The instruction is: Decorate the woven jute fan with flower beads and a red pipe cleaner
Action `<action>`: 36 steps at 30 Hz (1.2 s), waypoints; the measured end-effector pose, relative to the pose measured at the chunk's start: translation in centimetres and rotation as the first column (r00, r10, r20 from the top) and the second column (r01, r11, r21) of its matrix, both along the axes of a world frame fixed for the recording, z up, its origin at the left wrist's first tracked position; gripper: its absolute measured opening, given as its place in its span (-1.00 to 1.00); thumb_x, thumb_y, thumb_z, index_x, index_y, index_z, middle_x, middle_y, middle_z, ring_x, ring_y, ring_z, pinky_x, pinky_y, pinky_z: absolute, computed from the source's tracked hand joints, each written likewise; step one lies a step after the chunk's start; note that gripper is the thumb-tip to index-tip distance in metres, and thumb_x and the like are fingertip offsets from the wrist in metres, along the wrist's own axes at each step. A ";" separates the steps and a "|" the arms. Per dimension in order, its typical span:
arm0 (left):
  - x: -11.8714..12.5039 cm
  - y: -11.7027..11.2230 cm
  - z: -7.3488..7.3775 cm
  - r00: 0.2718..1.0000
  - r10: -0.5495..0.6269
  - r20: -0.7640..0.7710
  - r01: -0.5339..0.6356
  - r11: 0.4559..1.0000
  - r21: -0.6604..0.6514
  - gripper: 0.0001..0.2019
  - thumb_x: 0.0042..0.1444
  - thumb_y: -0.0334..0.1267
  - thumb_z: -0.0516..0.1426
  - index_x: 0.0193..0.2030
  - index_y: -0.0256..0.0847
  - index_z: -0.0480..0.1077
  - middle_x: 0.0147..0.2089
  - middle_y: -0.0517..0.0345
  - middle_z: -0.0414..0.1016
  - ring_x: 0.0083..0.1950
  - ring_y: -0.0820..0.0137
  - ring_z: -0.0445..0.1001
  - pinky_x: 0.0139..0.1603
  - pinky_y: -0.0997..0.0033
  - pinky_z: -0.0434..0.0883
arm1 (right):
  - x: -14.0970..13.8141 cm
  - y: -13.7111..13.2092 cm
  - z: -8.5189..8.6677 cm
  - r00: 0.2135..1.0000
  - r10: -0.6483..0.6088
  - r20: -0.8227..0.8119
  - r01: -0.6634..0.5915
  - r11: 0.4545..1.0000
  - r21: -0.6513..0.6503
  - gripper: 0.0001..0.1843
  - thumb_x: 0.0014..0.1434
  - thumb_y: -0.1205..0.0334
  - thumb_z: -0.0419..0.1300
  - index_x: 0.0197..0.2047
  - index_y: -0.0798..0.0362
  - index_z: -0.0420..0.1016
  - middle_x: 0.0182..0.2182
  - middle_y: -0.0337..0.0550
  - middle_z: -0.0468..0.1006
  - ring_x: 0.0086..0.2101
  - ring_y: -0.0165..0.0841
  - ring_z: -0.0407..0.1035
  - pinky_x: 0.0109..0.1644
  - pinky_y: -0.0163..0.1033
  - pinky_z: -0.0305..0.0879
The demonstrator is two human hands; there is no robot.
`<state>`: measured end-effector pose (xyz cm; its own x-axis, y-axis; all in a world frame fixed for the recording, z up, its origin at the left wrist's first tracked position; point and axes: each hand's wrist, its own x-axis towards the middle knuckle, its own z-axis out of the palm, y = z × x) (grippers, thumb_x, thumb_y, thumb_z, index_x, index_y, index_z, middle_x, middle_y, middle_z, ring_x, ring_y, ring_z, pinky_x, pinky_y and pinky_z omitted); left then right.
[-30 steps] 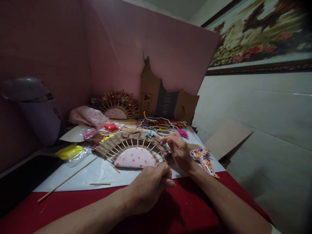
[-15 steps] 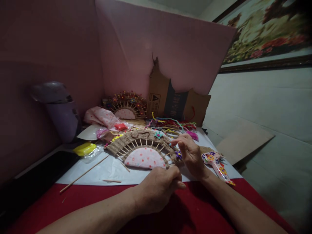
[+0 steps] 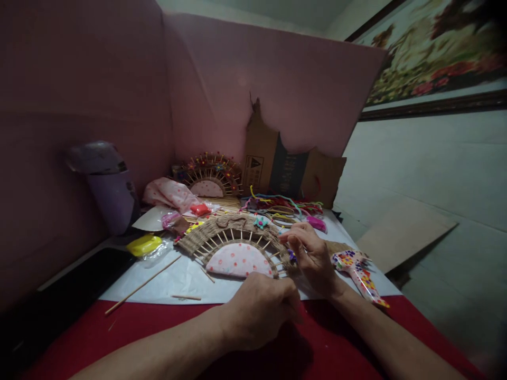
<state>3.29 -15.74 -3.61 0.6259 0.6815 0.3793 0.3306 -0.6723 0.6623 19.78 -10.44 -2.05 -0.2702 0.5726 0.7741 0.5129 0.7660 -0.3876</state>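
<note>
A fan-shaped piece (image 3: 222, 235) woven of jute over thin sticks, with a pink dotted half-round (image 3: 238, 260) at its centre, lies on white paper (image 3: 174, 279). My left hand (image 3: 259, 309) is closed at the fan's near right corner, gripping its lower edge. My right hand (image 3: 312, 253) rests on the fan's right end, fingers pinched around a small purple flower bead (image 3: 292, 255). A small teal flower (image 3: 261, 221) sits on the fan's upper rim.
A second decorated fan (image 3: 209, 174) leans at the back near a torn cardboard box (image 3: 277, 169). Coloured cords (image 3: 285, 203), pink cloth (image 3: 168, 192), red and yellow clay packets (image 3: 144, 244), a loose skewer (image 3: 142, 285), a flowered glue gun (image 3: 358, 269) and a purple container (image 3: 111, 190) surround it.
The view has shifted, so the table slides rightwards in frame. My right hand has lowered onto the fan's right end. My left hand keeps its grip on the edge.
</note>
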 end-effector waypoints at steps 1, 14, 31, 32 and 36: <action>0.0 0.2 -0.1 1.000 0.014 0.022 -0.014 1.000 0.002 -0.91 -0.02 -0.48 0.15 -0.47 -0.24 0.40 -0.51 0.22 0.52 -0.48 0.51 0.43 -0.41 0.57 0.27 | 0.0 0.0 0.0 1.000 -0.006 0.003 0.006 1.000 -0.001 -0.73 0.27 0.21 -0.04 -0.33 0.03 0.46 -0.41 -0.15 0.46 -0.25 -0.27 0.24 -0.11 -0.11 0.19; -3.5 5.6 1.7 0.830 0.471 0.298 -0.494 0.869 0.003 -0.94 -0.11 -0.33 0.21 -0.54 -0.23 0.45 -0.59 0.25 0.45 -0.54 0.52 0.35 -0.50 0.56 0.23 | 0.6 1.2 -0.7 0.965 -0.263 -0.003 0.263 0.964 -0.022 -0.72 0.24 0.11 0.02 -0.37 0.05 0.46 -0.38 -0.12 0.44 -0.26 -0.27 0.28 -0.14 -0.15 0.21; -14.1 11.0 4.4 0.392 0.850 -0.352 -0.856 0.477 0.199 -0.75 0.00 -0.19 0.04 -0.27 -0.19 0.49 -0.26 -0.02 0.58 -0.23 0.21 0.49 -0.39 0.42 0.25 | 0.6 2.6 -2.5 0.922 -0.365 0.125 0.386 0.850 -0.358 -0.56 0.02 0.08 0.17 -0.04 0.07 0.31 -0.13 -0.01 0.41 -0.14 -0.17 0.33 -0.08 -0.06 0.27; -14.1 11.1 4.2 0.402 0.844 -0.354 -0.851 0.488 0.197 -0.76 0.00 -0.21 0.04 -0.28 -0.19 0.49 -0.26 -0.02 0.58 -0.24 0.23 0.49 -0.39 0.43 0.25 | 0.6 2.6 -2.6 0.924 -0.362 0.125 0.382 0.847 -0.369 -0.56 0.01 0.07 0.18 -0.04 0.07 0.30 -0.13 -0.01 0.42 -0.15 -0.17 0.34 -0.09 -0.06 0.27; -13.6 11.3 3.9 0.426 0.834 -0.350 -0.840 0.508 0.189 -0.75 -0.01 -0.25 0.03 -0.26 -0.21 0.49 -0.32 0.01 0.57 -0.30 0.25 0.49 -0.42 0.43 0.24 | 0.4 2.6 -2.6 0.935 -0.341 0.099 0.351 0.839 -0.415 -0.55 0.00 0.08 0.19 -0.05 0.09 0.30 -0.17 -0.01 0.44 -0.21 -0.22 0.35 -0.13 -0.11 0.29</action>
